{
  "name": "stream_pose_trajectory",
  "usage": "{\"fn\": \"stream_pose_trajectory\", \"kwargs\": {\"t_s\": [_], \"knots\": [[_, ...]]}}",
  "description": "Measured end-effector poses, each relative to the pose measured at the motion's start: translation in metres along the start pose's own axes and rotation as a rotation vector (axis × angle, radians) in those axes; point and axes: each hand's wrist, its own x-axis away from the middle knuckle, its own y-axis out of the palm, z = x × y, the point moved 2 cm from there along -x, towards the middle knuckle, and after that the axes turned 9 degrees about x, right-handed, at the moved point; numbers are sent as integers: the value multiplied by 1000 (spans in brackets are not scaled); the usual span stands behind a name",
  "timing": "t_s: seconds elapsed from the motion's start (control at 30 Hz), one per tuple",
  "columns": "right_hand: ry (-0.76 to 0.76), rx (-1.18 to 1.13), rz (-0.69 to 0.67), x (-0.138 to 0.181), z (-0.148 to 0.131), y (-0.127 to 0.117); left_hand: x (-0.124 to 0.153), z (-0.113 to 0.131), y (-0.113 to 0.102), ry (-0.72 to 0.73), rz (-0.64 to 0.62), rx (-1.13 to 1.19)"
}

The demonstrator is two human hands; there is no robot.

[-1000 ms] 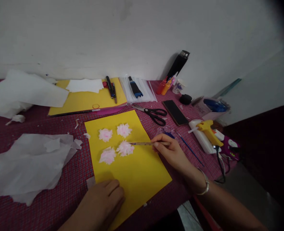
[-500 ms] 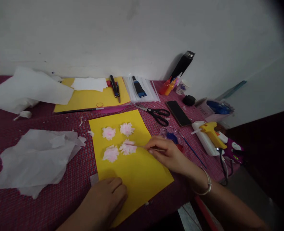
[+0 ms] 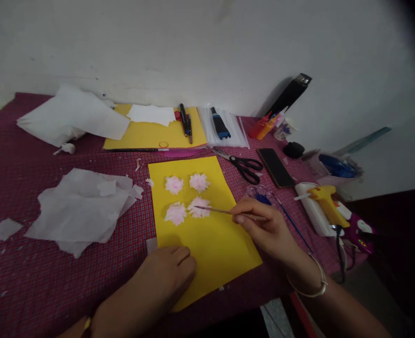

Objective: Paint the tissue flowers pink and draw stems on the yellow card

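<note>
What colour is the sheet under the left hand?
Yellow; the sheet under the left hand shows best in the head view.

We held our left hand (image 3: 168,274) flat, palm down, fingers together and lightly curled, forearm reaching in from the lower left, while our right hand (image 3: 267,227), forearm angled in from the lower right, pinched a brush (image 3: 221,211) between thumb and fingertips.

The table (image 3: 24,291) before me wears a red checked cloth. On it lie a yellow sheet (image 3: 214,244), crumpled white tissue (image 3: 80,211) to its left, black scissors (image 3: 244,166) and a dark phone (image 3: 275,167) behind, and a second yellow sheet (image 3: 147,136) by the wall.
</note>
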Motion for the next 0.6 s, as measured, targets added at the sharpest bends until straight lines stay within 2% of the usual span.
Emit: {"fn": "stream_pose_trajectory", "kwargs": {"t_s": [0.13,0.27,0.47,0.6], "knots": [[152,-202,-62,-5,-7,16,-3,4,-6,-36,-89,5],[199,-269,-129,-12,-8,31,-6,7,-12,-36,-143,-17],[233,-257,-93,-10,-5,28,-4,4,-7,-36,-101,-10],[275,-265,-130,-9,-4,28,-2,3,-5,-40,-62,27]]}}
